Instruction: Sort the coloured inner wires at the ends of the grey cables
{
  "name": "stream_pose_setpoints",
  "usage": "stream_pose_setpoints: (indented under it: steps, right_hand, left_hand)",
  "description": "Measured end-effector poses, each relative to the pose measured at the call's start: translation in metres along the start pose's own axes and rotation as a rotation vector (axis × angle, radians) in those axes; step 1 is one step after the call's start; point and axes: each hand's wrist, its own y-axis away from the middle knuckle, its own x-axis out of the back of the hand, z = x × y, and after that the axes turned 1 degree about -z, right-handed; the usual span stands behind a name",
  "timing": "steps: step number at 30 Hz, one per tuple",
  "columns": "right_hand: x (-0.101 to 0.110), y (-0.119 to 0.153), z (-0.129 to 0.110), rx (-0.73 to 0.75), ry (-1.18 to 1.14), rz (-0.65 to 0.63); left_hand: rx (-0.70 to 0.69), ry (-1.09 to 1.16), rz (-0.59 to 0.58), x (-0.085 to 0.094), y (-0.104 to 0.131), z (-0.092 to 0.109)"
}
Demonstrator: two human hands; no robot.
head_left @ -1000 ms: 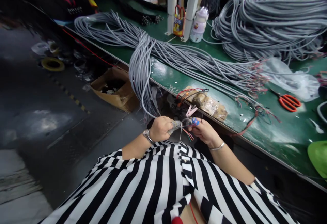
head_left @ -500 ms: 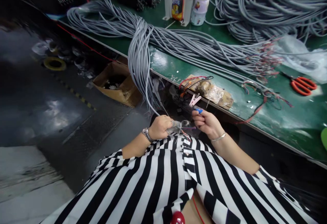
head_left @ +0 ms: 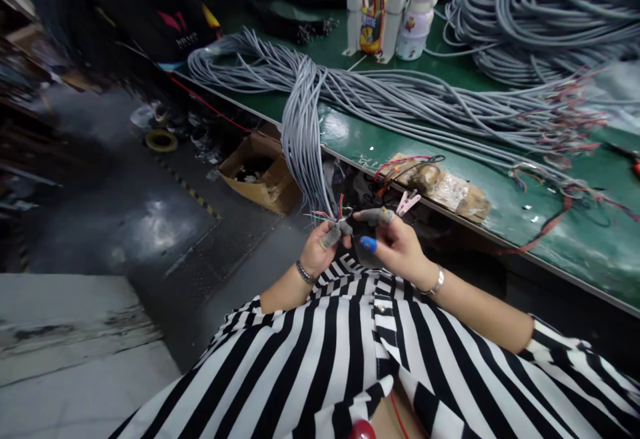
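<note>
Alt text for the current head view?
Left hand holds a grey cable end with coloured wires splayed; open right hand close beside it. Beyond, a grey cable bundle drapes over a green workbench's edge.

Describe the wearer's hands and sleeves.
Loose black-and-white striped sleeves. Left hand: linked metal wristband, grey finger wrap. Right hand: silver-coloured bracelet, grey finger cover with a yellowish band, blue thumb cover with a small orange mark.

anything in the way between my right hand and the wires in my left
Nothing visible stands between the right hand and the splayed wires in the left hand; whether the right index fingertip touches them is unclear. The pink clip sits off that line, bench side.
</note>
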Motion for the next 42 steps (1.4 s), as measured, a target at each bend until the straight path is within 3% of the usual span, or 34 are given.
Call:
stream_pose_setpoints:
  steps: [4,8,10,14,16,20,22,27,29,32,36,39,42]
  right_hand:
    - [-0.013,-0.022,-0.001,0.099,0.17,-0.004]
    - [-0.019,-0.033,0.004,0.145,0.133,-0.155]
    - [-0.021,-0.034,0.009,0.076,0.063,-0.164]
    - [-0.025,-0.034,0.029,-0.174,-0.074,0.081]
    - [-0.024,-0.033,0.042,-0.27,-0.016,0.157]
    - [-0.011,-0.025,0.059,-0.387,0.15,0.177]
    - [-0.004,-0.016,0.055,-0.302,0.173,0.138]
    - [-0.007,0.003,0.012,0.295,0.332,-0.143]
    - [-0.015,0.001,0.0,0.419,0.446,-0.123]
    - [-0.027,-0.008,0.002,0.459,0.604,-0.051]
    - [-0.025,-0.015,0.018,0.493,0.827,-0.112]
    - [-0.009,-0.012,0.017,0.512,1.002,-0.204]
    - [0.01,-0.008,0.007,0.5,0.919,-0.381]
  left_hand:
    - [0.021,-0.005,-0.024,0.004,0.004,0.0]
    - [0.04,-0.018,-0.05,0.012,0.006,-0.002]
    - [0.037,0.003,-0.058,0.014,0.007,-0.002]
    - [-0.008,0.092,-0.039,0.012,0.006,-0.002]
    - [-0.027,0.125,-0.009,0.01,0.005,-0.001]
    - [-0.075,0.236,0.091,0.011,0.003,0.009]
    - [-0.086,0.275,0.121,0.014,0.002,0.013]
    - [-0.068,0.224,0.084,0.015,0.004,0.011]
    - [-0.023,0.194,0.087,0.012,0.005,0.006]
    - [0.052,0.151,0.085,0.005,0.006,0.0]
    - [0.056,0.03,0.016,0.006,0.006,-0.002]
    - [0.092,-0.093,-0.156,0.013,0.004,0.005]
    - [0.22,-0.273,-0.44,0.019,-0.002,0.017]
